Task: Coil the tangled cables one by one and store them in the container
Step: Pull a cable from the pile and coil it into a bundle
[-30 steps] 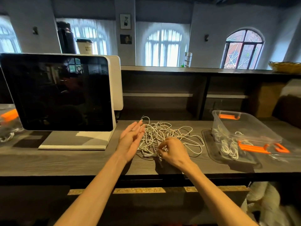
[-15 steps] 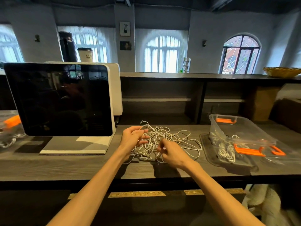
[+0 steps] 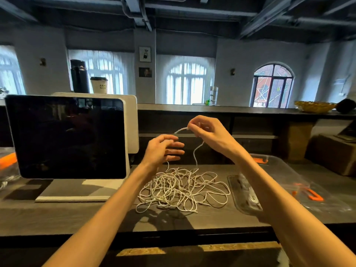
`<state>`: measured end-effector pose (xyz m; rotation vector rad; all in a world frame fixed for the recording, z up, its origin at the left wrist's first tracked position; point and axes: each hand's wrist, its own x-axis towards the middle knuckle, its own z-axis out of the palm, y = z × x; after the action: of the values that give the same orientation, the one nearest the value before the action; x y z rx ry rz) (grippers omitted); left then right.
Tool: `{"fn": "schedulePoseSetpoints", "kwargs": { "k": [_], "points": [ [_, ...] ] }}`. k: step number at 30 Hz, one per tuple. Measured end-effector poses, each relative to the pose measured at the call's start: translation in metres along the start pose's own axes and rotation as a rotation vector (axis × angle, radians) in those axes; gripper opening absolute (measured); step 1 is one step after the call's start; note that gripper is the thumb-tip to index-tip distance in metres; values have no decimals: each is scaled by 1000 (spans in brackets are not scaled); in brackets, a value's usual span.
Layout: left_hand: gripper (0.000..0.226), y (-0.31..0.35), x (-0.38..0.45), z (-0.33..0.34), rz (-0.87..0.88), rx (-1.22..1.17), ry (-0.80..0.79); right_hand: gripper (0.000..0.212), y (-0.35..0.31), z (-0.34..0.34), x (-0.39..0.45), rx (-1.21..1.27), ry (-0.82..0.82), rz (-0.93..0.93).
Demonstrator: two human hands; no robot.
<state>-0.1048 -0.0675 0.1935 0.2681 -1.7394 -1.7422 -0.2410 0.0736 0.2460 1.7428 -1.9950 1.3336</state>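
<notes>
White cable is rising from the tangle on the counter; your right hand is pinching it, your left hand is hovering loose-fingered, and your forearm is hiding part of the clear container.

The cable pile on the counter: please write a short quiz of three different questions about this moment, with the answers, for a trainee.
1. True or false: the right hand pinches a white cable end lifted above the cable pile.
2. Which side of the pile is the clear container on? A) the person's left B) the person's right C) behind the monitor
3. Fill in: the left hand hovers over the pile with fingers ____.

Key
1. True
2. B
3. Spread; whether it holds a strand is hard to tell.
</notes>
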Motion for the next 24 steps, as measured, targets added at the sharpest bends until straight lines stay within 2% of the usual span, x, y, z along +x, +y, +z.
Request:
{"fn": "schedulePoseSetpoints", "kwargs": {
  "k": [2, 5, 6, 8, 11, 13, 16, 17, 19, 21, 24],
  "points": [
    [41, 18, 3, 0, -60, -22, -62, 17, -7, -6, 4, -65, -69, -33],
    [69, 37, 0, -1, -144, 176, -276, 12, -17, -9, 5, -118, -158, -81],
    [71, 42, -3, 0, -170, 196, -377, 11, -20, -9, 5, -117, -191, -85],
    [60, 48, -13, 0, -247, 134, -568, 10, -26, -8, 5, -74, -238, -84],
    [49, 53, -25, 0, -250, -44, -706, 24, -37, -7, 2, 185, -223, -43],
    [51, 61, -31, 1, -162, -234, -652, 28, -38, -6, -5, 284, -202, 3],
    [47, 72, -32, -2, -84, -459, -449, 35, -27, 3, -16, 255, -137, 74],
    [44, 74, -31, -4, -83, -430, -393, 35, -25, 6, -19, 261, -88, 92],
    [41, 72, -33, -7, -105, -206, -309, 33, -23, 6, -21, 308, 30, 89],
    [49, 64, -34, -6, -135, -11, -247, 32, -28, 4, -21, 321, 92, 51],
    [57, 51, -30, -1, -109, -40, -209, 32, -39, 3, -19, 241, 89, -17]
  ]
}}
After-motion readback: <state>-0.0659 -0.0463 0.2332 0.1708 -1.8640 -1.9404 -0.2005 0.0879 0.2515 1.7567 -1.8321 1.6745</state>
